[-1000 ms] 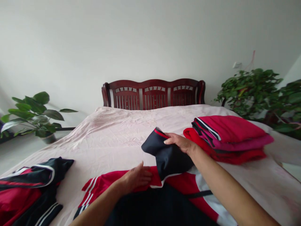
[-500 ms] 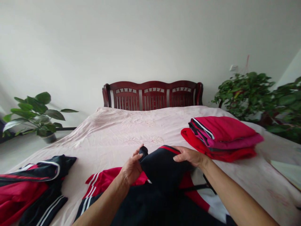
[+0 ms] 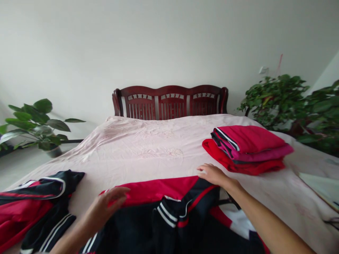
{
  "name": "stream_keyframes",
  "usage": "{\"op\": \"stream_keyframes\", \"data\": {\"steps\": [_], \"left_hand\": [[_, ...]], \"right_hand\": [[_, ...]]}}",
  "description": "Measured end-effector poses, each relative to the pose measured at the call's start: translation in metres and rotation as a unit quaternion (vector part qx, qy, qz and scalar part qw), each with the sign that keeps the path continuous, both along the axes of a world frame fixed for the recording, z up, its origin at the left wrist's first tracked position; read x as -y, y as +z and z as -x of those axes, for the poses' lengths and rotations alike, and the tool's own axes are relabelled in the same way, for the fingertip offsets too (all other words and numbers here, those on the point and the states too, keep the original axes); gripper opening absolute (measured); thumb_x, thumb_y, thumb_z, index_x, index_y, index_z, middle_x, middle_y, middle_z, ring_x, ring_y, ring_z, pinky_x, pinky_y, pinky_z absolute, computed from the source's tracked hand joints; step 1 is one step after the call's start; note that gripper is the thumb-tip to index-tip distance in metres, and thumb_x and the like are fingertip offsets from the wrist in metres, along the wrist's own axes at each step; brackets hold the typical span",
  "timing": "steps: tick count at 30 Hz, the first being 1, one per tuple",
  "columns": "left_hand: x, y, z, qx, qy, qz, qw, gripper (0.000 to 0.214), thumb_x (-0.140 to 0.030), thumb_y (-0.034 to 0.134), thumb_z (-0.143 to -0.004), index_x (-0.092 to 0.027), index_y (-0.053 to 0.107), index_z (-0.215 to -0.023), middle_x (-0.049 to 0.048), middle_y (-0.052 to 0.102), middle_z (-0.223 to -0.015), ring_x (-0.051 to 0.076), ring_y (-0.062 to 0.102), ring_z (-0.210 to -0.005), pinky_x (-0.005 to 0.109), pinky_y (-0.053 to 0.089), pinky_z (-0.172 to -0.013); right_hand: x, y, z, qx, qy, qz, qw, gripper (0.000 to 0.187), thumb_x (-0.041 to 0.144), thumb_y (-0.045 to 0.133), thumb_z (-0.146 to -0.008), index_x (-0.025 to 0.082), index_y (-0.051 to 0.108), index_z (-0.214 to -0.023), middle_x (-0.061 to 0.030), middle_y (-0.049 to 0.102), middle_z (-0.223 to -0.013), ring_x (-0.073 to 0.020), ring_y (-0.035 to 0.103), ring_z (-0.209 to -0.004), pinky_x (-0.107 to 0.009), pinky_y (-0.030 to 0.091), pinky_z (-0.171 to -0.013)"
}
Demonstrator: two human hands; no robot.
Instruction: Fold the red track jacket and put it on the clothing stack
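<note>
A red, navy and white jacket (image 3: 169, 208) lies spread on the pink bedsheet (image 3: 137, 148) right in front of me. My right hand (image 3: 213, 174) rests flat on the jacket's upper right corner, fingers stretched out. My left hand (image 3: 109, 203) hovers over the jacket's left part, blurred by motion, with its fingers apart and nothing in them. A striped cuff lies across the jacket's middle.
A stack of folded red and magenta clothes (image 3: 246, 148) sits on the bed at the right. A crumpled red and navy garment (image 3: 34, 201) lies at the left. A dark wooden headboard (image 3: 169, 102) stands behind; potted plants flank the bed, one on the left (image 3: 37, 123) and one on the right (image 3: 288, 102).
Both hands let go of the navy sleeve they were folding. It now lies flat across the jacket; my left hand moved left, my right hand settled on the top corner.
</note>
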State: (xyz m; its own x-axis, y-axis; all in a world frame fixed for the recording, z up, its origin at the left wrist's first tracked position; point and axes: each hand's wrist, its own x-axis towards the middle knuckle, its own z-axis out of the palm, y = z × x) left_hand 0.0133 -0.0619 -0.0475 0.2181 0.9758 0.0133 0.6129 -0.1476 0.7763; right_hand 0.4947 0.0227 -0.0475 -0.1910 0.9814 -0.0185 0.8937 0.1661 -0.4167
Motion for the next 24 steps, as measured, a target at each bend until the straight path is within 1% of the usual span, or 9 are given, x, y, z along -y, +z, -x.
{"op": "stream_keyframes", "data": {"steps": [2, 4, 6, 9, 12, 16, 20, 22, 24], "left_hand": [[-0.034, -0.013, 0.034, -0.094, 0.072, -0.074, 0.99, 0.047, -0.059, 0.057, -0.081, -0.026, 0.07, -0.112, 0.0064, 0.072, -0.115, 0.028, 0.066, -0.105, 0.037, 0.049, -0.095], [-0.057, -0.03, 0.058, -0.163, 0.093, -0.072, 0.98, 0.053, -0.061, 0.055, -0.079, -0.022, 0.07, -0.112, 0.0106, 0.071, -0.114, 0.03, 0.067, -0.102, 0.039, 0.048, -0.095], [-0.065, -0.047, 0.069, -0.201, 0.076, -0.05, 0.975, 0.051, -0.061, 0.057, -0.077, -0.02, 0.071, -0.105, 0.0103, 0.071, -0.103, 0.03, 0.066, -0.098, 0.04, 0.048, -0.092], [-0.059, -0.064, 0.07, -0.194, 0.044, -0.032, 0.979, 0.043, -0.059, 0.062, -0.074, -0.021, 0.067, -0.092, 0.003, 0.069, -0.084, 0.025, 0.064, -0.085, 0.035, 0.047, -0.08], [-0.057, -0.06, 0.07, -0.138, 0.064, -0.018, 0.988, 0.039, -0.059, 0.062, -0.073, -0.021, 0.059, -0.08, -0.004, 0.059, -0.064, 0.018, 0.056, -0.065, 0.028, 0.041, -0.061], [-0.087, -0.041, 0.076, -0.108, 0.135, -0.029, 0.984, 0.04, -0.061, 0.062, -0.071, -0.021, 0.056, -0.076, -0.0049, 0.054, -0.06, 0.017, 0.053, -0.06, 0.026, 0.038, -0.056], [-0.121, -0.036, 0.075, -0.175, 0.186, -0.046, 0.966, 0.053, -0.059, 0.063, -0.07, -0.016, 0.065, -0.1, 0.0049, 0.066, -0.084, 0.025, 0.064, -0.082, 0.033, 0.048, -0.075], [-0.123, -0.041, 0.075, -0.197, 0.191, -0.065, 0.959, 0.065, -0.059, 0.062, -0.072, -0.013, 0.062, -0.118, 0.0127, 0.066, -0.104, 0.03, 0.064, -0.1, 0.04, 0.049, -0.089], [-0.116, -0.045, 0.08, -0.202, 0.176, -0.11, 0.957, 0.068, -0.058, 0.062, -0.074, -0.016, 0.059, -0.128, 0.0159, 0.061, -0.121, 0.033, 0.058, -0.116, 0.044, 0.044, -0.099]], "right_hand": [[0.001, -0.004, -0.004, 0.083, 0.005, 0.0, 0.997, 0.037, 0.041, 0.062, -0.081, 0.023, 0.071, -0.112, -0.0108, 0.068, -0.123, -0.0295, 0.059, -0.117, -0.039, 0.041, -0.101], [0.004, -0.008, -0.007, 0.124, -0.001, 0.02, 0.992, 0.036, 0.043, 0.066, -0.078, 0.023, 0.072, -0.108, -0.0113, 0.069, -0.12, -0.0312, 0.061, -0.112, -0.04, 0.044, -0.095], [0.007, -0.014, -0.009, 0.134, -0.008, 0.023, 0.991, 0.035, 0.042, 0.068, -0.076, 0.022, 0.071, -0.104, -0.0121, 0.069, -0.115, -0.0316, 0.062, -0.109, -0.039, 0.045, -0.09], [0.007, -0.023, -0.014, 0.129, 0.0, 0.02, 0.991, 0.03, 0.04, 0.065, -0.08, 0.022, 0.069, -0.103, -0.0108, 0.07, -0.111, -0.0287, 0.062, -0.106, -0.035, 0.044, -0.087], [-0.005, -0.024, -0.021, 0.094, 0.02, 0.013, 0.995, 0.023, 0.041, 0.057, -0.086, 0.022, 0.069, -0.093, -0.0077, 0.073, -0.099, -0.0237, 0.065, -0.093, -0.03, 0.044, -0.079], [-0.039, -0.015, -0.019, 0.049, -0.006, -0.043, 0.998, 0.028, 0.045, 0.055, -0.088, 0.021, 0.066, -0.08, -0.0036, 0.071, -0.082, -0.0189, 0.063, -0.077, -0.026, 0.043, -0.068], [-0.061, -0.011, -0.004, 0.081, -0.064, -0.089, 0.991, 0.02, 0.037, 0.058, -0.087, 0.021, 0.068, -0.086, -0.0061, 0.072, -0.093, -0.0207, 0.064, -0.087, -0.027, 0.044, -0.074], [-0.058, -0.01, 0.002, 0.096, -0.091, -0.117, 0.984, 0.018, 0.029, 0.055, -0.087, 0.02, 0.069, -0.094, -0.0103, 0.07, -0.107, -0.0234, 0.063, -0.101, -0.029, 0.044, -0.083], [-0.047, -0.007, 0.003, 0.107, -0.118, -0.145, 0.977, 0.022, 0.024, 0.05, -0.089, 0.02, 0.067, -0.101, -0.0121, 0.068, -0.117, -0.0247, 0.06, -0.111, -0.03, 0.043, -0.089]]}}
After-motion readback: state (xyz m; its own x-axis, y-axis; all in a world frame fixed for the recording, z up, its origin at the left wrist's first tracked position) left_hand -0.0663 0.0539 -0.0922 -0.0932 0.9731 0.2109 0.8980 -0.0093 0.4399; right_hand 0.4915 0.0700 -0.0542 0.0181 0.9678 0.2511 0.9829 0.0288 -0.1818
